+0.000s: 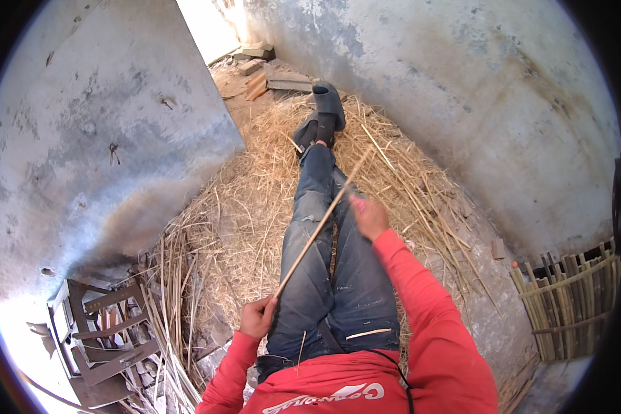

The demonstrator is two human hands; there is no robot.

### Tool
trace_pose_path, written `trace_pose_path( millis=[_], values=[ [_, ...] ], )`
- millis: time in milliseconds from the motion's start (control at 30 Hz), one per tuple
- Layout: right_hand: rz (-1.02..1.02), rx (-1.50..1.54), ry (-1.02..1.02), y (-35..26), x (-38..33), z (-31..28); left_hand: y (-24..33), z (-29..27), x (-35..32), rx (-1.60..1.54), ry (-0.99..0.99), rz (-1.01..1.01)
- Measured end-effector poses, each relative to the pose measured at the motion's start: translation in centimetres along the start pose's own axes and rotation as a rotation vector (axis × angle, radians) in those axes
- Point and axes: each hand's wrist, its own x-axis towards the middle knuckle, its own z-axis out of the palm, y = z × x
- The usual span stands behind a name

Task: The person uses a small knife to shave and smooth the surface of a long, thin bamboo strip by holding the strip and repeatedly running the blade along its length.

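A long, thin bamboo strip (317, 231) slants over my outstretched legs. Its lower end is gripped in my left hand (257, 315), closed beside my left thigh. The far end reaches past my knees, over the straw. My right hand (370, 218) is closed above my right shin, just right of the strip's upper part. A bit of pink shows at its fingers, and motion smears the area, so what it holds is not clear. Small bamboo slivers (368, 334) lie on my jeans (362, 297).
Shavings (276, 145) spread over the floor around my legs. Long bamboo strips (428, 207) lie to the right, more strips (172, 297) to the left. A slatted bamboo basket (569, 303) stands at right, a metal frame (107, 331) at left. Bricks (290, 81) lie near the far opening between walls.
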Motion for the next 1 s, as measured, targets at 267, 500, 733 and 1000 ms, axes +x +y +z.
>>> trace_pose_path(
  millis=[267, 500, 733, 1000],
  values=[
    [-0.607, -0.088, -0.348, -8.7, -9.7, 0.3, 2.2, -0.9, 0.5, -0.151, -0.15, -0.209],
    [-0.116, 0.057, 0.107, -2.3, 1.7, -1.1, 2.0, -3.1, -1.6, -0.106, -0.166, -0.165],
    [-0.193, -0.035, 0.086, -4.5, 3.1, -1.6, 1.1, -2.4, -1.9, -0.146, -0.192, -0.249],
    [-0.718, -0.438, -0.097, -1.4, 0.9, 1.9, 1.0, -5.2, -2.2, -0.063, -0.172, -0.184]
  ],
)
